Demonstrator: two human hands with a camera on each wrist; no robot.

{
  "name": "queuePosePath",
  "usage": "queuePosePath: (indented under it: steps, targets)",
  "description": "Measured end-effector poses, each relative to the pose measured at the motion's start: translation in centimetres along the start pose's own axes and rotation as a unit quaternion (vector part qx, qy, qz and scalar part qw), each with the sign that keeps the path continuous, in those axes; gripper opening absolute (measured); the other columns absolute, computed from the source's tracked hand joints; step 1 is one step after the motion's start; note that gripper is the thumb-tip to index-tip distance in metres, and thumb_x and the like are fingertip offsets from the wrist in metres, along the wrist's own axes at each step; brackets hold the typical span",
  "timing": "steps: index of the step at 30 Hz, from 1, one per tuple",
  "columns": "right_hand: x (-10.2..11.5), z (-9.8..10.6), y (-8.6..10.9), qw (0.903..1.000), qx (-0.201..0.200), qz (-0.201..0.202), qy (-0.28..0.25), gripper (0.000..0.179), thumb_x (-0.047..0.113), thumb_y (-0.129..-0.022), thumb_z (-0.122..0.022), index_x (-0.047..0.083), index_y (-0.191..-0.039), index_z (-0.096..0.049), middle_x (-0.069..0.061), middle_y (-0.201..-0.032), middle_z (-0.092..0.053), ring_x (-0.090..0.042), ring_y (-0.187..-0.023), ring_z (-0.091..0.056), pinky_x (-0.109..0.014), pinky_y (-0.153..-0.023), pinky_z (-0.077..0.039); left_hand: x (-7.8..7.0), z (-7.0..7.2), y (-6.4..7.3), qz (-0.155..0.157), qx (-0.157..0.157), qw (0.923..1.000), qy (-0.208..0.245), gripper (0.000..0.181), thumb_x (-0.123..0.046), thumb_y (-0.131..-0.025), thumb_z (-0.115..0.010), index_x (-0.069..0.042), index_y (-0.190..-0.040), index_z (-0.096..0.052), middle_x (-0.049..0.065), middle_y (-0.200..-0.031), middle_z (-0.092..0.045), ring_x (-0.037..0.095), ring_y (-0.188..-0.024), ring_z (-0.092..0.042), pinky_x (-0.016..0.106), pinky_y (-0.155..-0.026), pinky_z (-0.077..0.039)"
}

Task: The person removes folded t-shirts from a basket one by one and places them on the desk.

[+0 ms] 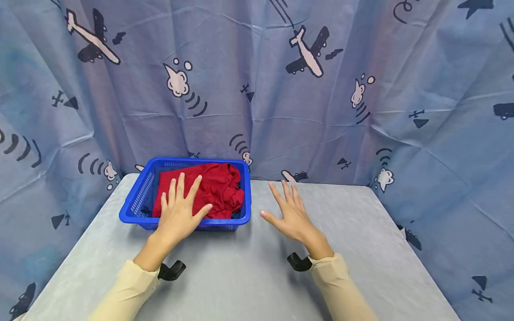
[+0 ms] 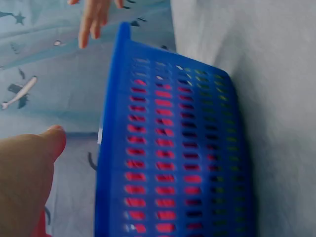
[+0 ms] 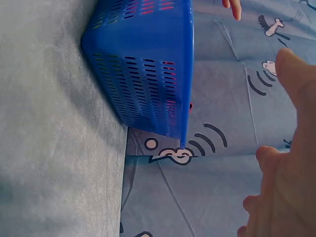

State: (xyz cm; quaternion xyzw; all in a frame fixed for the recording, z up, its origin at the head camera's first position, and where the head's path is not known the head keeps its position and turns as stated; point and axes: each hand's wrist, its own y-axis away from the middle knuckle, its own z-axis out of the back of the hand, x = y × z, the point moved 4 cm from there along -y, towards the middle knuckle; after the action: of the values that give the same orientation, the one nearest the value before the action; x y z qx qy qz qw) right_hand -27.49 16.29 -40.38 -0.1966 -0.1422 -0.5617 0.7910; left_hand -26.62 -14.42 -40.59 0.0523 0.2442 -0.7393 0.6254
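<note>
A blue plastic basket (image 1: 134,196) with slotted walls stands at the back left of the table. Red cloth (image 1: 217,187) lies inside it, flat on the left and bunched on the right, with something dark partly hidden underneath. My left hand (image 1: 178,216) is spread over the basket's front rim, fingers straight and overlapping the cloth in the head view. To the right of the basket my right hand (image 1: 293,218) hovers with fingers apart, holding nothing. The basket's slotted wall (image 2: 163,148) fills the left wrist view, red showing through its holes.
The pale grey table (image 1: 241,285) has its back edge against a blue curtain (image 1: 273,102) printed with planes. Black wrist mounts (image 1: 299,262) stick out below both cuffs. Table surface extends right of the basket and in front of it.
</note>
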Motion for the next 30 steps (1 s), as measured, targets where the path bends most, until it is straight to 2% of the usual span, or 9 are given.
queuePosePath:
  steps: [5, 11, 16, 21, 25, 27, 30]
  targets:
    - [0.7, 0.3, -0.9, 0.9994, 0.036, 0.003, -0.001, 0.085, 0.063, -0.095, -0.053, 0.036, -0.163, -0.01, -0.01, -0.172, 0.003, -0.04, -0.158, 0.011, -0.071, -0.122, -0.006, 1.5, 0.6, -0.6, -0.001, 0.006, 0.9999, 0.009, 0.084, -0.051, -0.097, -0.059, -0.026, -0.164, -0.016, 0.025, -0.168, -0.008, 0.05, -0.154, -0.008, 0.075, -0.116, -0.016]
    - [1.6, 0.5, -1.9, 0.9986, 0.049, 0.012, -0.018, 0.083, 0.062, -0.097, -0.052, 0.036, -0.164, -0.01, -0.013, -0.172, 0.0, -0.041, -0.158, 0.007, -0.073, -0.12, -0.009, 3.0, 1.9, -1.1, 0.009, 0.005, 0.999, 0.043, 0.079, -0.042, -0.098, -0.059, -0.018, -0.163, -0.02, 0.028, -0.166, -0.013, 0.052, -0.151, -0.013, 0.076, -0.114, -0.02]
    - [2.3, 0.2, -2.7, 0.9953, 0.074, 0.009, -0.062, 0.08, 0.062, -0.098, -0.049, 0.041, -0.163, -0.006, -0.011, -0.172, 0.001, -0.039, -0.158, 0.006, -0.075, -0.118, -0.011, 4.6, 2.8, -1.2, 0.033, 0.025, 0.9973, 0.061, 0.077, -0.042, -0.1, -0.055, -0.016, -0.163, -0.018, 0.029, -0.165, -0.014, 0.053, -0.15, -0.014, 0.079, -0.112, -0.018]
    - [3.3, 0.0, -3.8, 0.9895, 0.083, 0.027, -0.115, 0.078, 0.058, -0.101, -0.047, 0.034, -0.164, -0.008, -0.011, -0.172, -0.006, -0.037, -0.159, -0.002, -0.072, -0.12, -0.012, 6.1, 3.7, -1.8, 0.034, 0.054, 0.9927, 0.102, 0.074, -0.042, -0.103, -0.05, -0.01, -0.162, -0.018, 0.032, -0.163, -0.016, 0.055, -0.149, -0.016, 0.077, -0.114, -0.017]
    - [4.2, -0.2, -5.2, 0.9786, 0.096, 0.057, -0.172, 0.076, 0.05, -0.104, -0.046, 0.027, -0.165, -0.006, -0.009, -0.172, -0.011, -0.034, -0.159, -0.011, -0.066, -0.123, -0.015, 7.0, 4.2, -2.8, 0.025, 0.082, 0.9832, 0.161, 0.071, -0.036, -0.106, -0.045, 0.001, -0.16, -0.016, 0.034, -0.162, -0.019, 0.054, -0.15, -0.017, 0.07, -0.12, -0.016]
    - [4.7, -0.3, -6.0, 0.9684, 0.115, 0.061, -0.212, 0.075, 0.047, -0.105, -0.044, 0.027, -0.165, -0.003, -0.01, -0.172, -0.009, -0.034, -0.158, -0.013, -0.063, -0.124, -0.017, 7.5, 4.3, -3.2, 0.029, 0.103, 0.9756, 0.191, 0.07, -0.035, -0.108, -0.042, 0.003, -0.159, -0.013, 0.035, -0.162, -0.018, 0.054, -0.15, -0.017, 0.07, -0.12, -0.016]
    - [5.4, -0.5, -7.0, 0.95, 0.146, 0.043, -0.273, 0.071, 0.043, -0.107, -0.04, 0.031, -0.164, -0.001, -0.012, -0.171, -0.009, -0.034, -0.158, -0.013, -0.062, -0.124, -0.018, 8.3, 4.6, -3.6, 0.044, 0.14, 0.9633, 0.224, 0.07, -0.038, -0.109, -0.036, 0.002, -0.16, -0.009, 0.037, -0.161, -0.015, 0.055, -0.15, -0.015, 0.071, -0.119, -0.016]
